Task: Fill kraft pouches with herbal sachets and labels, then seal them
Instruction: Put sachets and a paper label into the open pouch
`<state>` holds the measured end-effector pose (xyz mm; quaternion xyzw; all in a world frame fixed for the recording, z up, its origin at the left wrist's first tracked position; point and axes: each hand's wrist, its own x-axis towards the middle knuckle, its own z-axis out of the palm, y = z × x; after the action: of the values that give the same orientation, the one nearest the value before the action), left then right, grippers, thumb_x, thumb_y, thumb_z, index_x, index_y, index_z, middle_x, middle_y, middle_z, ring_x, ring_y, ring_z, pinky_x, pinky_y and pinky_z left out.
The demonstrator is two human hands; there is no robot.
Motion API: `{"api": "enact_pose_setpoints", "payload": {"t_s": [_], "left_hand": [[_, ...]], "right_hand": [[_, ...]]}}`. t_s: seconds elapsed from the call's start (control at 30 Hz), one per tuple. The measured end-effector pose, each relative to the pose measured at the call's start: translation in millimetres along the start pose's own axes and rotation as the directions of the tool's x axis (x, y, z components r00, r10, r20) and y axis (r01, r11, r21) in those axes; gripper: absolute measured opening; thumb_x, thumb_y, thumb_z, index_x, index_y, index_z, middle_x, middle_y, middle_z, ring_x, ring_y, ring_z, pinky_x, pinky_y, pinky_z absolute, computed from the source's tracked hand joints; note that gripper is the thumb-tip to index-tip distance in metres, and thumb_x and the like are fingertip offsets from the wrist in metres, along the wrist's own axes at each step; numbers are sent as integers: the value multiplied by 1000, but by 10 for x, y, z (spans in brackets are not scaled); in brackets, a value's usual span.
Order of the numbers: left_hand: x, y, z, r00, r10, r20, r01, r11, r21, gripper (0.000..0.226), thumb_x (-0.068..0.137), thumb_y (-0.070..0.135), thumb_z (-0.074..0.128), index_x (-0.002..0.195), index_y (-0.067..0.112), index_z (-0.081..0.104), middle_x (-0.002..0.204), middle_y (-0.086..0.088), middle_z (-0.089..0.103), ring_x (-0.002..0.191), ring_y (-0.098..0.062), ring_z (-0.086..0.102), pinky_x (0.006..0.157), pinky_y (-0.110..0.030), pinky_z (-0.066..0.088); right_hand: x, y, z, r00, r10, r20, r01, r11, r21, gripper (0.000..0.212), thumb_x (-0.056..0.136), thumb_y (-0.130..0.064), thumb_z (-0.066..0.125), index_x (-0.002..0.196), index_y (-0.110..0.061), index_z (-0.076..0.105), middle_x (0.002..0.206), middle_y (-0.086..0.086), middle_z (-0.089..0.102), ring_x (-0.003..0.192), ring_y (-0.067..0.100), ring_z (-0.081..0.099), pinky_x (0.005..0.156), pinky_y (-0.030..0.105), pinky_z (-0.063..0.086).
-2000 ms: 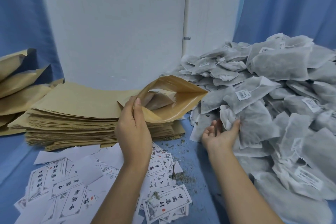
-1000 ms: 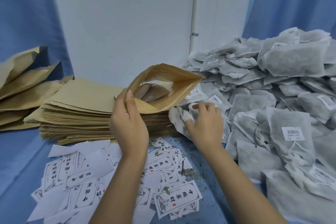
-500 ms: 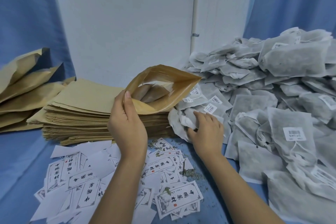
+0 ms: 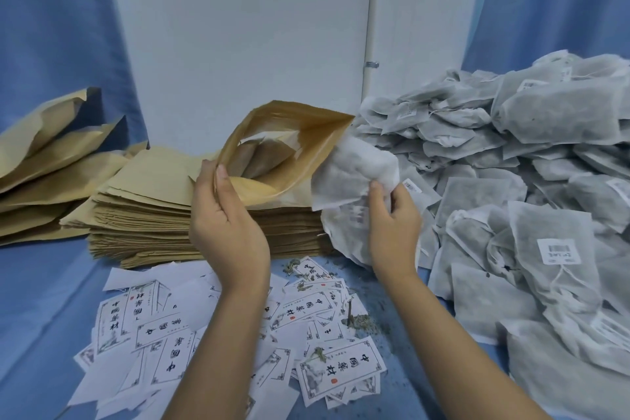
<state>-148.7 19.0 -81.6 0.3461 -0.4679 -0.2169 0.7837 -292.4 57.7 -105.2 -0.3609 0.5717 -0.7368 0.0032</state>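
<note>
Filling under way — left hand (image 4: 228,228) pinches the open, partly filled kraft pouch (image 4: 306,133), right hand (image 4: 393,228) grips another sachet (image 4: 354,170) at its mouth — label and seal judged outstanding.

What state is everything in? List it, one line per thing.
kraft pouch: mouth held open, contents inside.
sachet: gripped beside the pouch mouth, not yet in.
left hand: pinches the pouch rim.
right hand: grips the sachet.
pouch stack: flat, unfilled.
labels: scattered loose.
sachet pile: heaped loosely.

Bare left hand (image 4: 228,228), bare right hand (image 4: 392,228); nails short, plain; forearms bare to frame edge.
</note>
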Motion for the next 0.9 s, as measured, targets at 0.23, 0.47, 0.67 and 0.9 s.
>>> {"api": "enact_pose_setpoints", "payload": {"t_s": [0.23,0.47,0.67,0.9], "left_hand": [[80,-119,-37,983,183,24,-184,983,8,28,97,6,43,119,-2,60,127,15,48,133,-20,38,101,-8,33],[56,-264,-94,921,311,236,-347,929,128,34,94,10,38,115,-5,60,125,-9,57,135,-22,33,111,-18,28],[-113,-299,-64,906,252,340,-311,941,134,27,95,-1,45,117,0,60,126,8,48,137,-19,31,106,-7,25],[-183,-263,-43,913,199,355,-250,963,104,30,96,11,44,119,3,61,126,4,52,136,-17,35,103,-2,25]], "right_hand": [[114,-204,-60,641,568,516,-511,817,-266,21,87,-27,63,77,-8,63,60,4,64,51,19,60,46,21,43],[199,-295,-223,386,569,726,-737,664,-129,21,53,-32,78,63,-16,71,64,3,67,54,16,64,60,25,51],[232,-383,-176,444,587,677,-757,650,-67,14,69,-24,77,68,-13,68,65,4,68,53,16,65,48,21,51],[317,-419,-257,633,620,464,-537,783,-314,18,83,-22,71,72,-10,63,54,1,67,47,15,62,48,22,44]]}}
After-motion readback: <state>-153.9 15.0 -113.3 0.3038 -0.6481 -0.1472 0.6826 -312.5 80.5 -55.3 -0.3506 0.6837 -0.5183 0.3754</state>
